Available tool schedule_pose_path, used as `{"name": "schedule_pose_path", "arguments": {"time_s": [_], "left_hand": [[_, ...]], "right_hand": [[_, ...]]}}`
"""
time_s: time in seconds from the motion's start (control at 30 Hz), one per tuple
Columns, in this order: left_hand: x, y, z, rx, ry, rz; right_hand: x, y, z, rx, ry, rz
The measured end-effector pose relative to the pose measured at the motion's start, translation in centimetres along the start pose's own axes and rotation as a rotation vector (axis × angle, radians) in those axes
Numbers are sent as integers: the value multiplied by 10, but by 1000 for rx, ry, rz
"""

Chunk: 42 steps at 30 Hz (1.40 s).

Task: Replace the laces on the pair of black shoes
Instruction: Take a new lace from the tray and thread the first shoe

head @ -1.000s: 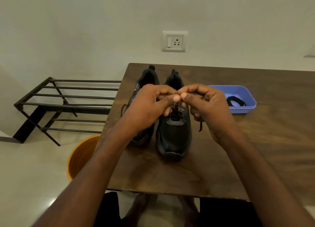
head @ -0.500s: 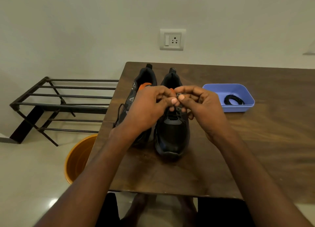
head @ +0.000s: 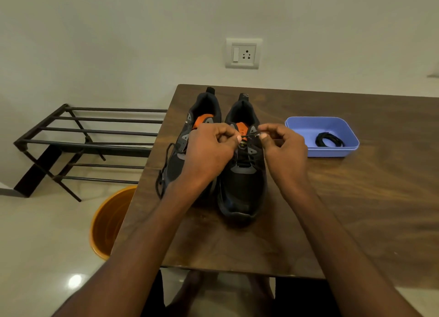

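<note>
A pale wall with a white switch-and-socket plate (head: 242, 53) backs a dark wooden table (head: 356, 197), whose left edge runs close beside the shoes and drops off to a tiled floor holding a black metal rack (head: 95, 140) and an orange bucket (head: 108, 224); to the right of the hands the tabletop stretches open, broken only by a blue tray (head: 332, 150) with a coiled black lace (head: 329, 140) in it. The two black shoes stand side by side, toes toward the person, orange linings showing: the left shoe (head: 190, 150) lies partly under the left wrist with a loose lace (head: 164, 171) trailing over the table edge, and the right shoe (head: 242, 188) sits directly beneath the grip. The left hand (head: 209, 150) and right hand (head: 282, 150) each pinch an end of the short lace stretch (head: 250, 134) between thumb and fingertip, other fingers curled, holding it taut above the upper eyelets. Half a second earlier the hands touched at the fingertips; now they have drawn apart, baring the tongue and lace between them.
</note>
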<state>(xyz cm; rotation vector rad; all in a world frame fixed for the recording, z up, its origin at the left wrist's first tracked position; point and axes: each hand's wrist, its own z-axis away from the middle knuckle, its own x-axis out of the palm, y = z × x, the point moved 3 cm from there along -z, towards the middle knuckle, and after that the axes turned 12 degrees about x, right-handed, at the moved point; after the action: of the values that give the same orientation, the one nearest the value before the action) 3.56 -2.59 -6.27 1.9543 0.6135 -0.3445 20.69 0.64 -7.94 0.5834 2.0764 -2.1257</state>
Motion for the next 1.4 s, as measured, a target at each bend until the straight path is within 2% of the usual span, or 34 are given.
{"name": "schedule_pose_path", "arguments": {"time_s": [0.1, 0.23, 0.37, 0.57, 0.83, 0.97, 1.17, 1.27, 1.4], "left_hand": [[4, -3, 3, 32, 13, -84], [7, -3, 4, 68, -11, -161], [9, -5, 3, 55, -40, -199], [15, -2, 4, 68, -158, -334], [20, -21, -3, -30, -232, -99], [24, -19, -2, -74, -224, -50], [22, 1, 8, 4, -45, -467], [26, 2, 10, 16, -29, -431], [32, -2, 8, 51, -118, -319]], "right_hand": [[8, 12, -5, 21, -4, 187], [15, 16, -4, 46, 10, 267], [8, 15, -7, 101, 23, 158], [8, 21, -10, 175, -53, 42], [7, 24, -13, 211, -87, -17], [7, 25, -13, 230, -131, -57], [8, 27, -11, 257, -156, -95], [9, 29, -10, 265, -131, -111], [10, 29, -7, 265, -114, -113]]}}
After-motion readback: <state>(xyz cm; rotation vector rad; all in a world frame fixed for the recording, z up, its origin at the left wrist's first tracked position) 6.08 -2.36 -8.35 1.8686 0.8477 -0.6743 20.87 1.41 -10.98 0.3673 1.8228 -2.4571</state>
